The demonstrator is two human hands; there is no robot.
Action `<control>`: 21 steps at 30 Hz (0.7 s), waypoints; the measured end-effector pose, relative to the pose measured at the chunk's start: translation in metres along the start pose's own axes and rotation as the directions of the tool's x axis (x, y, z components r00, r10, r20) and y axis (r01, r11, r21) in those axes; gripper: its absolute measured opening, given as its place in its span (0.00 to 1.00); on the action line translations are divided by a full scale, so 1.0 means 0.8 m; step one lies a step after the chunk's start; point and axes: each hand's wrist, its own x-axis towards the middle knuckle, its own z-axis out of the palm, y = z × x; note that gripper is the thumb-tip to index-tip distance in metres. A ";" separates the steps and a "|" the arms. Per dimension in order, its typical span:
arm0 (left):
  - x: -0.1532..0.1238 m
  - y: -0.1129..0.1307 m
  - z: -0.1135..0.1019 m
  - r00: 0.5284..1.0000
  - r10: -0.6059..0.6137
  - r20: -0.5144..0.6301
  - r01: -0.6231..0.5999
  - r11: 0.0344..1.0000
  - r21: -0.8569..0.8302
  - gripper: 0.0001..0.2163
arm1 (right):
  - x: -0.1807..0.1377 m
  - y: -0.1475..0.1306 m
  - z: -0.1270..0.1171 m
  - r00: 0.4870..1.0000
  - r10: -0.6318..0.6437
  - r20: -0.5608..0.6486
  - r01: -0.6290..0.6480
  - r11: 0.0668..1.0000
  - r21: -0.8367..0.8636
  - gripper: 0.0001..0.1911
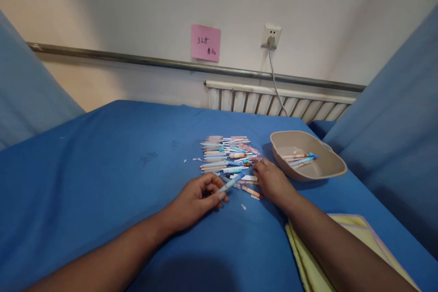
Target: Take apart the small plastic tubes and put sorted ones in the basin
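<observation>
One folded yellow cloth with a pale purple border (pixel 359 228), nearest, partly under the right forearm (pixel 328 232). Left hand (pixel 200 196): thumb and fingers closed on a slim light-blue pen (pixel 232 183), tilted, blue end up and rightward. Right hand (pixel 273 181): fingers bent, at the right edge of a spread of slender multicoloured pen parts (pixel 219 153) on blue sheeting (pixel 102 182); grip cannot be told. Beside it, right: beige plastic basin (pixel 290 171) containing several pens (pixel 301 160). Beyond: white ribbed radiator (pixel 249 100).
</observation>
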 end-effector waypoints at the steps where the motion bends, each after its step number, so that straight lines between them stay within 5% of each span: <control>1: 0.000 0.000 0.000 1.000 0.000 0.000 0.000 1.000 0.001 0.09 | 0.000 0.000 0.000 1.000 -0.002 -0.001 0.002 1.000 0.007 0.13; 4: 0.002 -0.001 -0.001 1.000 0.000 -0.007 0.000 1.000 0.015 0.09 | -0.001 0.001 0.003 1.000 -0.013 0.000 0.013 0.998 0.068 0.11; 7: 0.002 -0.001 -0.002 1.000 -0.002 -0.009 0.002 0.999 0.039 0.09 | 0.001 0.004 0.006 0.993 0.072 -0.090 -0.036 0.938 0.346 0.09; 9: 0.002 -0.001 -0.003 1.000 -0.007 -0.003 0.007 0.998 0.055 0.09 | 0.002 0.004 0.005 0.970 0.197 -0.146 -0.049 0.739 0.672 0.09; 11: 0.001 -0.001 -0.002 1.000 -0.013 0.003 0.012 0.998 0.067 0.09 | 0.000 0.001 0.001 0.950 0.290 -0.112 -0.012 0.394 0.919 0.13; 14: 0.001 -0.002 -0.002 1.000 -0.019 0.020 0.017 0.996 0.089 0.09 | -0.006 -0.011 -0.011 0.955 0.296 -0.001 0.010 -0.029 1.000 0.16; 17: 0.002 -0.002 -0.003 0.999 -0.017 0.046 0.011 0.993 0.114 0.09 | -0.014 -0.025 -0.020 0.965 0.256 0.053 -0.008 -0.172 0.985 0.14; 21: 0.002 -0.001 -0.003 0.999 -0.018 0.044 0.012 0.991 0.133 0.08 | -0.018 -0.034 -0.018 0.972 0.232 0.016 0.028 -0.186 0.982 0.12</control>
